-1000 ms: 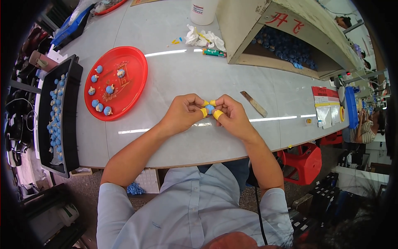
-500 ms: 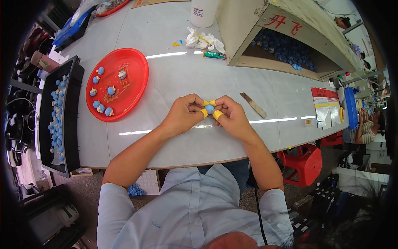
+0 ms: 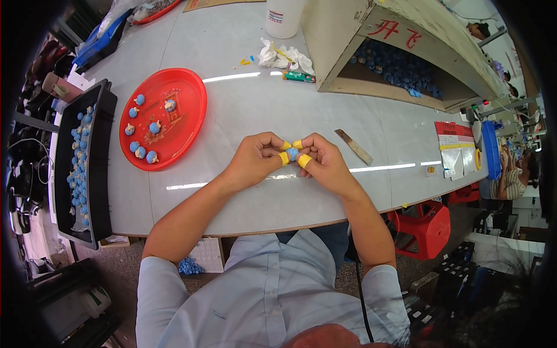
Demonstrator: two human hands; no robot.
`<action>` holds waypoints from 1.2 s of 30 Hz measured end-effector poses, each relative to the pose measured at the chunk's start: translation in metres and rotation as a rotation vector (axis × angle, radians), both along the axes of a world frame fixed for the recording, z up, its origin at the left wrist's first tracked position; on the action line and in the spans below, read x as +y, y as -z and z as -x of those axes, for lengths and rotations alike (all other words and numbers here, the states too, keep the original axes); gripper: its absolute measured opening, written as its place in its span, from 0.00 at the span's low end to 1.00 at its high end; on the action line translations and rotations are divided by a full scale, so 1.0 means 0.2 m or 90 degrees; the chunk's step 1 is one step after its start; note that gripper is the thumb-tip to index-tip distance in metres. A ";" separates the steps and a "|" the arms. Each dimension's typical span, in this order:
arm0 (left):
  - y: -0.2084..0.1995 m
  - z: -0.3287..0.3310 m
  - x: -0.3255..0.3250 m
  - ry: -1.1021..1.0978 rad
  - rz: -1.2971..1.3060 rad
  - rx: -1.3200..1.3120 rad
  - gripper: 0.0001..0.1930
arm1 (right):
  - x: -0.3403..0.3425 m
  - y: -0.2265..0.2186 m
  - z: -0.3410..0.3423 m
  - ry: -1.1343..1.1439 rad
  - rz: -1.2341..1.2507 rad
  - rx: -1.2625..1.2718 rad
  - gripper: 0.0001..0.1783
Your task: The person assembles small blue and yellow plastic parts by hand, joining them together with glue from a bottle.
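Note:
Over the middle of the grey table, a small round blue piece (image 3: 293, 153) is pinched between both of my hands. My left hand (image 3: 258, 159) grips it from the left with thumb and forefinger. From the right, my right hand (image 3: 325, 162) closes on it the same way. Yellow tape wraps the thumb and forefinger tips of each hand. Most of the piece is hidden by the fingers. To the left, a red round tray (image 3: 188, 133) carries several small blue-and-cream figures (image 3: 155, 127). A knife-like blade (image 3: 354, 147) lies to the right of my right hand.
A black bin (image 3: 102, 168) with several blue figures stands far left. At the back are crumpled tissue (image 3: 284, 56), a green box (image 3: 299, 76), a white bottle (image 3: 284, 20) and a wooden cubby (image 3: 336, 69) full of blue pieces. A red stool (image 3: 426, 232) stands below the table's right edge.
The blue piece has turned slightly between my fingertips, and my left thumb has shifted a little to the left. Both hands stay in the same place.

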State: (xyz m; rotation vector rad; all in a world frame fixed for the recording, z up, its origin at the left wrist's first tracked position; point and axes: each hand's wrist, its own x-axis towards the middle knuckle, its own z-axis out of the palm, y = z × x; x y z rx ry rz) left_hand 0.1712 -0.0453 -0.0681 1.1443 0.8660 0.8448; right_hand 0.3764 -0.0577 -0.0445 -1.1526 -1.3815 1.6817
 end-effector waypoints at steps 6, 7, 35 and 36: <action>0.01 0.00 0.00 -0.005 -0.005 -0.001 0.05 | 0.00 0.01 0.00 -0.001 -0.007 0.012 0.09; 0.01 -0.01 0.00 -0.006 -0.004 -0.001 0.05 | 0.00 0.03 0.00 0.002 -0.019 0.012 0.09; 0.02 -0.02 -0.02 -0.035 -0.018 0.020 0.05 | 0.00 0.07 0.02 0.022 -0.066 -0.036 0.12; 0.02 -0.02 -0.02 -0.034 -0.018 0.022 0.05 | 0.00 0.07 0.02 0.022 -0.066 -0.036 0.12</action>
